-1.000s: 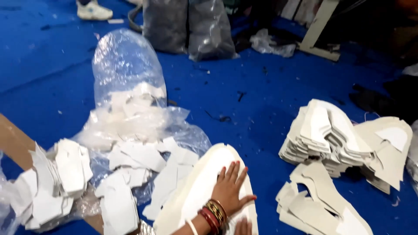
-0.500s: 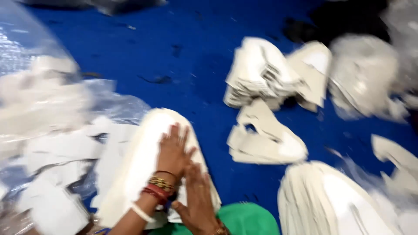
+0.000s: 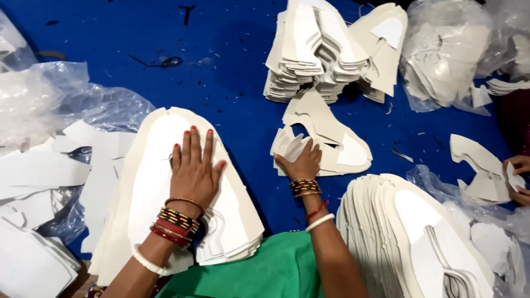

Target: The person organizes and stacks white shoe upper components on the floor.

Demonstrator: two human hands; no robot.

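- White cut-out sheets in a tall fanned stack [image 3: 165, 193] lie on the blue floor [image 3: 232, 77], near and left of centre in the scene.
- Left hand [image 3: 193, 168] lies flat on top of that stack, palm down, fingers straight and slightly spread; it presses rather than grips, and holds nothing.
- Right hand [image 3: 301, 163] reaches to the small pile of shoe-shaped pieces [image 3: 323, 138] in the middle of the scene; its fingers rest on the pile's near left edge, loosely curled. Whether they have pinched a piece I cannot tell.
- Both wrists carry coloured bangles, and green cloth [image 3: 265, 270] fills the near edge between the arms.
- Another fanned stack [image 3: 419, 232] stands at near right, just beside the right forearm.
- Far beyond the small pile sits a thick heap of stacked pieces [image 3: 326, 49], well apart from both hands.
- Clear plastic bags with more white pieces lie at the left [image 3: 49, 110] and far right [image 3: 447, 55].
- Another person's hand [image 3: 519, 176] shows at the right edge, touching a single cut piece [image 3: 477, 165].
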